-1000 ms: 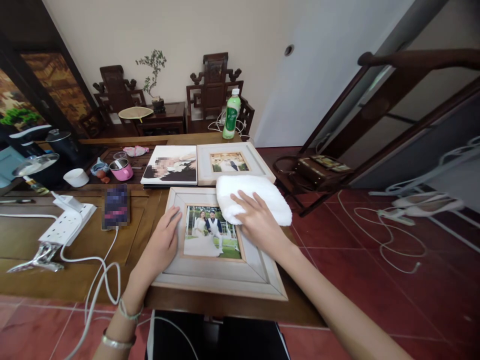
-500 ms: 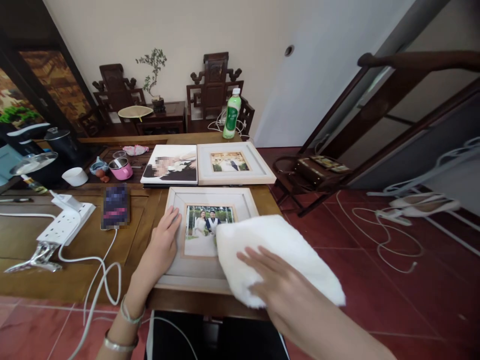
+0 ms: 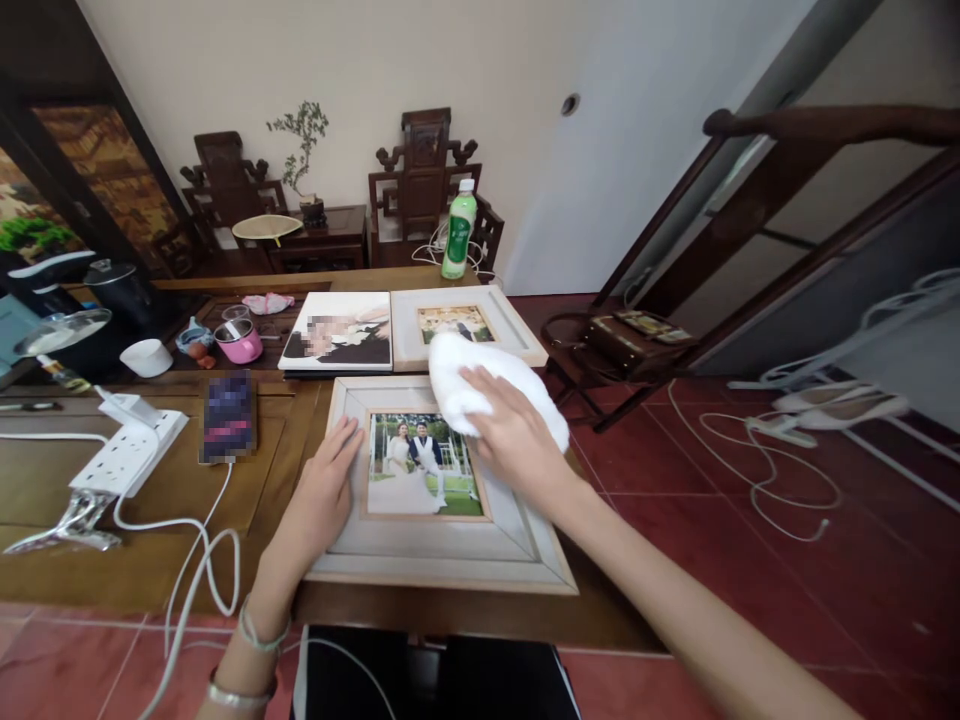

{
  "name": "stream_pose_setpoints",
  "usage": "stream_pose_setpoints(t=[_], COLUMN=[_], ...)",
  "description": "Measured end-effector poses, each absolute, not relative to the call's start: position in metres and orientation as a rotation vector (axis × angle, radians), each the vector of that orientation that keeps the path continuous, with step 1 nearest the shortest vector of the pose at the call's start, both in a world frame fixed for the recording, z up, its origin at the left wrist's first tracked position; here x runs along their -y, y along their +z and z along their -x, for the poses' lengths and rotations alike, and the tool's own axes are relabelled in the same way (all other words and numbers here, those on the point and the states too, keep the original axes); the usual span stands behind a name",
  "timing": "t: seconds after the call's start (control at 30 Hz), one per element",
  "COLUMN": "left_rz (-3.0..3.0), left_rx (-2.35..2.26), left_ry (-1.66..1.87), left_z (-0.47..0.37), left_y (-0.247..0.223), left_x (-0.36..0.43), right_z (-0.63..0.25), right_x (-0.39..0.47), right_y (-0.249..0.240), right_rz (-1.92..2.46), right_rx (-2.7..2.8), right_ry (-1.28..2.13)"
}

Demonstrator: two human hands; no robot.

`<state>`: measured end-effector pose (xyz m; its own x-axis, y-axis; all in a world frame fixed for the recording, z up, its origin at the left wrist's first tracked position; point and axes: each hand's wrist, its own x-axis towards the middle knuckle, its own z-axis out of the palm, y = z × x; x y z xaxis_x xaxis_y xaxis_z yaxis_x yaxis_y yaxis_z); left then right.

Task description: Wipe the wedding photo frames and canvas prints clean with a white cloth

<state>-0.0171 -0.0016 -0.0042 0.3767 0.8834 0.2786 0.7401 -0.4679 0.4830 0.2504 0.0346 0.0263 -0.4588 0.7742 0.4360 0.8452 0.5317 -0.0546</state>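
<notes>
A light wooden picture frame (image 3: 442,572) with a wedding photo (image 3: 424,465) lies flat on the wooden table in front of me. My left hand (image 3: 319,490) rests on its left border, fingers stretched out and flat on the surface. A white cloth (image 3: 536,395) is bunched under my right hand (image 3: 506,425), whose fingers press and grip it at the frame's upper right corner. Part of the cloth overlaps a second framed photo (image 3: 517,345) lying behind. Left of that one is a white-edged photo panel (image 3: 337,335).
A green bottle (image 3: 459,230) stands at the table's far edge. To the left are a phone (image 3: 227,417), a power strip (image 3: 127,455) with loose white cables, a pink cup (image 3: 238,343) and a white cup (image 3: 147,357). A wooden chair (image 3: 795,150) stands at the right.
My right hand has moved the cloth away from me, from the frame's lower right to its upper right corner, uncovering the photo. My left hand stays in place on the left border.
</notes>
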Motion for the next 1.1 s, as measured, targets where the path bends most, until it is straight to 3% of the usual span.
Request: stream_pose_setpoints(t=[0.17, 0.63, 0.83, 1.1], left_rz=[-2.346, -2.472, -2.464, -2.453], left_rx=[-1.473, -1.484, -1.477, -1.455], left_ry=[0.745, 0.766, 0.724, 0.781], left_z=[0.018, 0.011, 0.014, 0.014], left_y=[-0.008, -0.004, -0.006, -0.007], left_x=[0.001, -0.001, -0.001, -0.001], right_z=[-0.241, -0.246, -0.240, -0.248], right_x=[-0.043, 0.109, 0.051, -0.052], right_y=[0.028, 0.057, 0.028, 0.027], right_rz=[1.358, 1.077, 1.264, 1.358], right_rx=[2.665, 2.571, 2.479, 2.601], right_ry=[-0.250, 0.107, -0.032, -0.300])
